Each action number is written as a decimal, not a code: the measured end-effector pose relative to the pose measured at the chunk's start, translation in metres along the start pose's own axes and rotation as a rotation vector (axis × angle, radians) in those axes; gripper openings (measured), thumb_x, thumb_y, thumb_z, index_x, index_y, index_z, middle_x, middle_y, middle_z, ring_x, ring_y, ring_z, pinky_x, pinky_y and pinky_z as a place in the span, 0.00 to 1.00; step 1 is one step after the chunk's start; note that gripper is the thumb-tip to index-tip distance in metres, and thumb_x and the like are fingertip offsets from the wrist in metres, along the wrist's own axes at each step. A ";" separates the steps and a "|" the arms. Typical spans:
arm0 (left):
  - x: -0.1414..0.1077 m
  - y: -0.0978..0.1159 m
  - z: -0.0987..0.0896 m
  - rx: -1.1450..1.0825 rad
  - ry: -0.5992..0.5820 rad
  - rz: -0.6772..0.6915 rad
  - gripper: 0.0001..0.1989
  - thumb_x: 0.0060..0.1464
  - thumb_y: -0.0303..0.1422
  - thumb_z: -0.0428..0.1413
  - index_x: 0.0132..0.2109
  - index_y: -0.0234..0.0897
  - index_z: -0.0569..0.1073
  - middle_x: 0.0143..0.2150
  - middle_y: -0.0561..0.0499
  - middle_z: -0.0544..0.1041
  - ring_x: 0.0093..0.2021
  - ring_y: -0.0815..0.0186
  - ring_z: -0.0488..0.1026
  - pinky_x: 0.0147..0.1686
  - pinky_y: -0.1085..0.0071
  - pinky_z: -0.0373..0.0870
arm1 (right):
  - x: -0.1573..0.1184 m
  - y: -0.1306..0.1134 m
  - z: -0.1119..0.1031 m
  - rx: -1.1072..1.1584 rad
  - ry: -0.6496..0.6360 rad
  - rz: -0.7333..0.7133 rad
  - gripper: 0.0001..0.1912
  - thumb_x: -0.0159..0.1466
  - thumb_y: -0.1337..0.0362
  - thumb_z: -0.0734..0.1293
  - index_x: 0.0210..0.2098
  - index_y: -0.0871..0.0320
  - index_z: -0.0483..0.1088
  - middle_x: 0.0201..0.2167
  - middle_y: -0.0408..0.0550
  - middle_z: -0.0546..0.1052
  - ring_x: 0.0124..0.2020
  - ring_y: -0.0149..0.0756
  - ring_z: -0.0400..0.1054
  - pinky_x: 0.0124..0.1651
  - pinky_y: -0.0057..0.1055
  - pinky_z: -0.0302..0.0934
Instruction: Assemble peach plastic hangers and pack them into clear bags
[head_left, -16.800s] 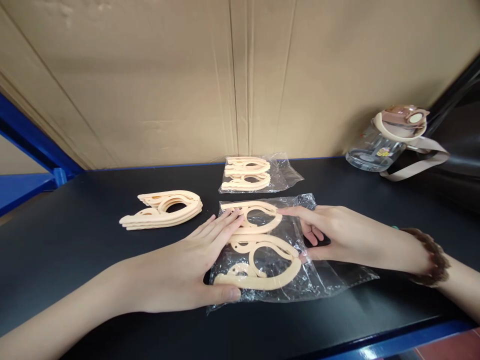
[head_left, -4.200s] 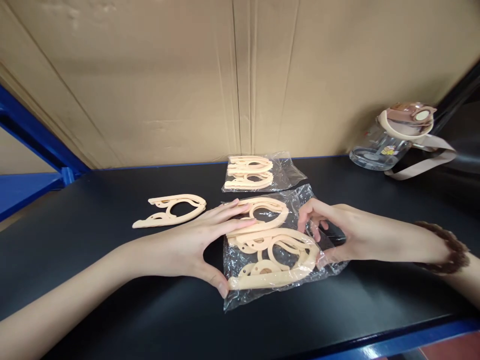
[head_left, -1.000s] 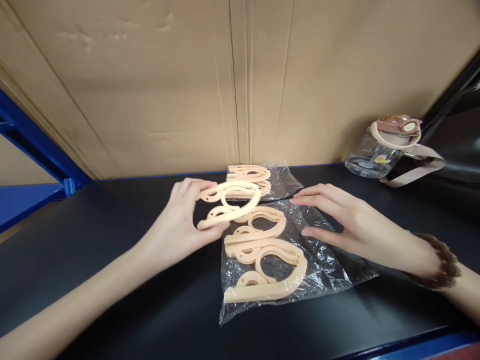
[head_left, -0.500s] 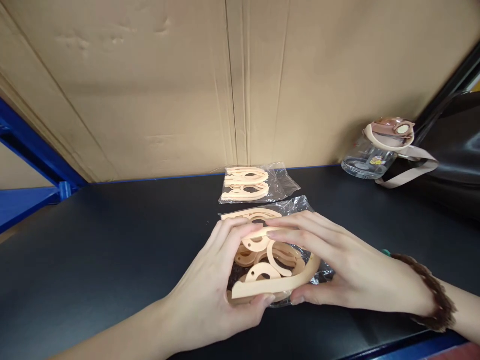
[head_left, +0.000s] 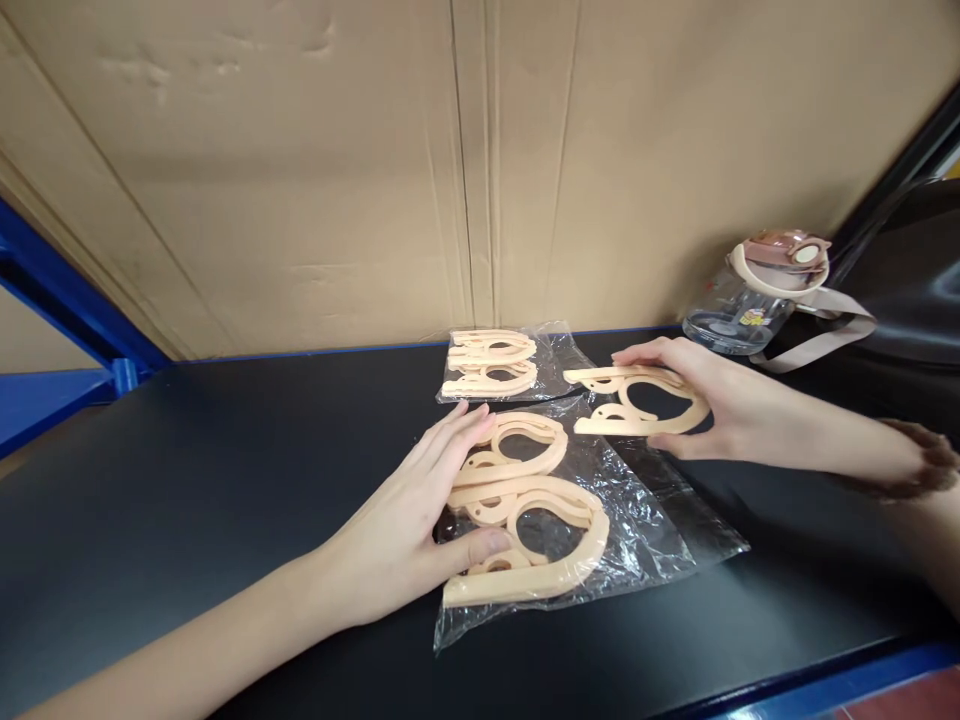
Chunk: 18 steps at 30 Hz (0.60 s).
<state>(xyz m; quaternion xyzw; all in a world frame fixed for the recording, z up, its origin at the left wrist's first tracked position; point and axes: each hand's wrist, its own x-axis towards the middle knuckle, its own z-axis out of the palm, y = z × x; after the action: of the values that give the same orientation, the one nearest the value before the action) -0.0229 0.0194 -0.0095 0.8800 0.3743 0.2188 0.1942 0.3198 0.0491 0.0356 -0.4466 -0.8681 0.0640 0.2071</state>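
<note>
Beige folding hangers, folded flat with curved ends, lie in clear plastic bags. My right hand (head_left: 705, 400) grips the curved end of one loose folding hanger (head_left: 694, 412), thumb at the near side and fingers at the far side, right of the bags. My left hand (head_left: 420, 530) rests on the left side of the nearer bag (head_left: 637, 530), fingers stretched out and thumb apart, over the straight ends of the bagged hangers (head_left: 600, 545). Its fingertips touch the bag. Behind it lies another bag of folded hangers (head_left: 517, 378), untouched.
A clear water bottle (head_left: 739, 310) with a brown lid and pale strap stands at the back right, beside a shiny black object (head_left: 919, 290). Cardboard (head_left: 300, 180) forms the back wall of the black tabletop (head_left: 225, 470). A blue metal frame (head_left: 67, 290) rises at the left.
My right hand has moved right and away from me, carrying one folded hanger off the nearer bag. My left hand has loosened from it and now lies on the bag.
</note>
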 end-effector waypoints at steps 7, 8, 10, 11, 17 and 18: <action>0.000 -0.008 0.000 0.129 -0.114 0.057 0.43 0.60 0.52 0.52 0.72 0.45 0.39 0.74 0.45 0.43 0.72 0.49 0.38 0.67 0.45 0.46 | -0.016 0.014 -0.013 -0.103 -0.240 0.023 0.40 0.55 0.64 0.70 0.65 0.51 0.54 0.58 0.55 0.69 0.56 0.52 0.66 0.54 0.43 0.67; 0.000 -0.009 0.000 0.137 -0.126 0.081 0.43 0.60 0.51 0.52 0.72 0.45 0.38 0.74 0.45 0.42 0.72 0.49 0.38 0.67 0.46 0.46 | -0.018 0.011 -0.014 -0.092 -0.271 0.021 0.40 0.56 0.65 0.69 0.65 0.50 0.53 0.58 0.54 0.69 0.57 0.51 0.66 0.53 0.39 0.68; 0.000 -0.012 -0.001 0.152 -0.137 0.105 0.42 0.61 0.49 0.52 0.72 0.45 0.38 0.74 0.46 0.42 0.72 0.49 0.38 0.68 0.46 0.45 | -0.019 0.005 -0.016 -0.057 -0.312 0.012 0.40 0.57 0.66 0.68 0.66 0.49 0.52 0.60 0.53 0.67 0.58 0.50 0.65 0.53 0.35 0.68; 0.000 -0.012 -0.001 0.159 -0.137 0.105 0.41 0.62 0.49 0.51 0.72 0.45 0.38 0.74 0.46 0.43 0.72 0.50 0.38 0.68 0.47 0.44 | -0.019 0.002 -0.016 -0.035 -0.326 0.010 0.40 0.57 0.66 0.68 0.66 0.48 0.51 0.61 0.53 0.67 0.59 0.49 0.65 0.54 0.33 0.67; -0.001 -0.014 0.001 0.175 -0.131 0.100 0.40 0.63 0.50 0.50 0.72 0.46 0.39 0.74 0.48 0.41 0.72 0.52 0.37 0.68 0.49 0.44 | -0.012 -0.015 -0.012 0.033 -0.322 0.005 0.38 0.57 0.63 0.70 0.64 0.47 0.54 0.62 0.50 0.66 0.60 0.48 0.63 0.58 0.35 0.63; -0.001 -0.013 0.001 0.176 -0.124 0.095 0.39 0.63 0.50 0.49 0.72 0.46 0.39 0.74 0.49 0.41 0.72 0.52 0.37 0.68 0.49 0.44 | -0.010 -0.018 -0.008 0.051 -0.312 -0.007 0.38 0.57 0.61 0.70 0.64 0.48 0.55 0.61 0.51 0.66 0.60 0.48 0.64 0.59 0.37 0.63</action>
<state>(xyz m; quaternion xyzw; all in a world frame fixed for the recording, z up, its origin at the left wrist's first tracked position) -0.0303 0.0273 -0.0175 0.9222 0.3372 0.1394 0.1283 0.3151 0.0296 0.0450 -0.4229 -0.8893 0.1539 0.0813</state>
